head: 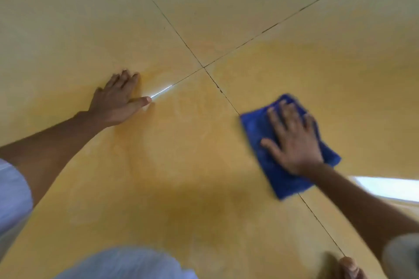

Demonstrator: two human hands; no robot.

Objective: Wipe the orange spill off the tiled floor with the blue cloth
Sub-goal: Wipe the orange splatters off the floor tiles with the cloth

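Observation:
The blue cloth (269, 161) lies flat on the tiled floor (226, 7) at the right, across a grout line. My right hand (292, 140) presses down on it with fingers spread, palm on the cloth. My left hand (120, 99) rests flat on the floor at the left, fingers apart, holding nothing. An orange smear (181, 142) spreads thinly over the tiles between and around both hands, darker near the bottom middle. The picture is blurred, most of all around the cloth.
Dark grout lines cross at a joint (203, 67) above the smear. Pale clothing (127, 265) fills the bottom edge and a sleeve (11, 190) the left. A toe (349, 267) shows at the bottom right. A bright light patch (385, 188) lies on the floor at right.

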